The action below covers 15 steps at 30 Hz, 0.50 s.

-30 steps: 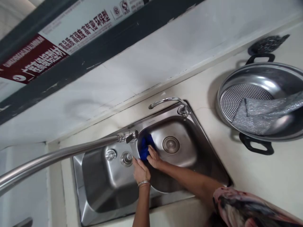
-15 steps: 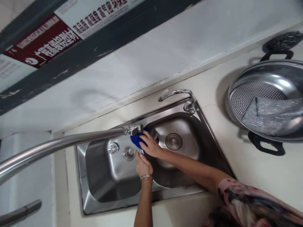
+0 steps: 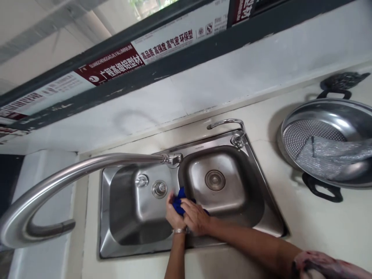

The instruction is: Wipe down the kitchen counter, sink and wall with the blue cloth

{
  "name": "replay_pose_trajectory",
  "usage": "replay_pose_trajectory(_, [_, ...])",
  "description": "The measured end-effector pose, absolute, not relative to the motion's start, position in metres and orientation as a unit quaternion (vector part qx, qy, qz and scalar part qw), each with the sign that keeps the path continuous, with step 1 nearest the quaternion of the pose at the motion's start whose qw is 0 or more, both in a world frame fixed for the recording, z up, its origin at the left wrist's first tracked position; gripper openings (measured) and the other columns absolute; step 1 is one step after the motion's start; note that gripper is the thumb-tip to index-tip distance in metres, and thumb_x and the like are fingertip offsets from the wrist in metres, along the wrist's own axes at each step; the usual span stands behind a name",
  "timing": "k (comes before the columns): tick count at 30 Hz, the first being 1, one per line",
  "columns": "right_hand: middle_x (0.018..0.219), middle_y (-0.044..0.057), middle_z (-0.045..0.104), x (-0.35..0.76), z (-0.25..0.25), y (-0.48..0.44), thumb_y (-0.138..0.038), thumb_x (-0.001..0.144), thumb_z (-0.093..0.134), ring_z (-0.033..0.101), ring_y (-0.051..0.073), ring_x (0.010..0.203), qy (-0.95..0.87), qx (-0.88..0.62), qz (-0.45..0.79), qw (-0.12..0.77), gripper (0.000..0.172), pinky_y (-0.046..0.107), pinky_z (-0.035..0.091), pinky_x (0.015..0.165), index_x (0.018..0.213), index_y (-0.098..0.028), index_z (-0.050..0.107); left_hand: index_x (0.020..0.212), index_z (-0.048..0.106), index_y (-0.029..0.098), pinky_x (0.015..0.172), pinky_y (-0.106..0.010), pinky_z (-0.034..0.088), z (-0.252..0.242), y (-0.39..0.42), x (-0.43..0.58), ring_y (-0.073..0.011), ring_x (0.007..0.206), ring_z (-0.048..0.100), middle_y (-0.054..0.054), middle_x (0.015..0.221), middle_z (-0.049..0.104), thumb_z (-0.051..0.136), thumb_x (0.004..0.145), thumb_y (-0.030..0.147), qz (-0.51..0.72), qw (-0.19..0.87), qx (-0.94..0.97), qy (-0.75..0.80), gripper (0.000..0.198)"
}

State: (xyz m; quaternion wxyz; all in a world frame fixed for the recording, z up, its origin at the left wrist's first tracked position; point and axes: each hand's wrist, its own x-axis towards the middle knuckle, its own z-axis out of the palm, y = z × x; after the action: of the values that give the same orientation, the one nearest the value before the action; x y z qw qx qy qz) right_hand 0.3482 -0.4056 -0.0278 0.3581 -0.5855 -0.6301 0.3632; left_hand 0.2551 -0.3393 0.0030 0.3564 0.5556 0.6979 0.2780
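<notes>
A blue cloth (image 3: 179,203) sits on the ridge between the two bowls of a stainless steel sink (image 3: 261,182). My right hand (image 3: 195,219) presses down on the cloth with fingers curled over it. Beside it, my left hand (image 3: 173,215), with a bracelet on its wrist, also grips the cloth. Both hands are bunched together near the sink's front edge. A long curved faucet (image 3: 87,170) reaches over the left bowl, and its tip ends just above the divider.
A steel pan (image 3: 328,116) with black handles holds a silvery mesh cloth (image 3: 331,155) on the counter at right. A dark scourer (image 3: 343,79) lies behind it. A second small tap (image 3: 229,124) stands at the sink's back rim. Drains mark both bowls.
My right hand has drawn the blue cloth from under the faucet tip back toward the front of the divider, where it joined my left hand. The view has also tilted upward.
</notes>
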Motion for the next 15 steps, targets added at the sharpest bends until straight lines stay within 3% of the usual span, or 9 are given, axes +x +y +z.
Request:
replay_pose_trajectory(3, [0.141, 0.01, 0.061, 0.347, -0.021, -0.414, -0.025, 0.09, 0.058, 0.062, 0.024, 0.111, -0.677, -0.572, 0.351, 0.303, 0.038, 0.034, 0.057, 0.086, 0.128, -0.022, 0.06, 0.139, 0.063, 0.011, 0.119, -0.04, 0.048, 0.005, -0.345, 0.238, -0.0285, 0.141, 0.057, -0.019, 0.149, 0.063, 0.026, 0.093, 0.068, 0.321, 0.47, 0.446, 0.691, 0.083])
replay_pose_trajectory(8, [0.145, 0.006, 0.06, 0.366, -0.02, -0.362, -0.03, 0.092, 0.063, 0.065, 0.019, 0.09, -0.73, -0.549, 0.313, 0.26, 0.04, 0.03, 0.056, 0.07, 0.131, -0.027, 0.063, 0.154, 0.049, 0.013, 0.124, -0.039, 0.043, 0.015, -0.345, 0.215, -0.0289, 0.151, 0.046, -0.018, 0.163, 0.049, 0.037, 0.091, 0.071, 0.32, 0.52, 0.359, 0.706, 0.087])
replay_pose_trajectory(12, [0.149, 0.005, 0.057, 0.391, -0.028, -0.304, -0.03, 0.095, 0.059, 0.066, 0.019, 0.089, -0.699, -0.594, 0.289, 0.275, 0.042, 0.033, 0.058, 0.071, 0.137, -0.027, 0.062, 0.157, 0.044, 0.01, 0.13, -0.042, 0.032, 0.012, -0.347, 0.222, -0.0291, 0.156, 0.038, -0.018, 0.167, 0.043, 0.034, 0.094, 0.067, 0.314, 0.519, 0.367, 0.706, 0.086])
replay_pose_trajectory(15, [0.151, 0.006, 0.056, 0.402, -0.034, -0.277, -0.028, 0.096, 0.059, 0.066, 0.023, 0.097, -0.681, -0.609, 0.286, 0.289, 0.044, 0.038, 0.06, 0.081, 0.139, -0.026, 0.061, 0.159, 0.041, 0.008, 0.131, -0.04, 0.029, 0.004, -0.344, 0.245, -0.026, 0.158, 0.035, -0.016, 0.169, 0.039, 0.026, 0.098, 0.062, 0.3, 0.528, 0.395, 0.69, 0.082])
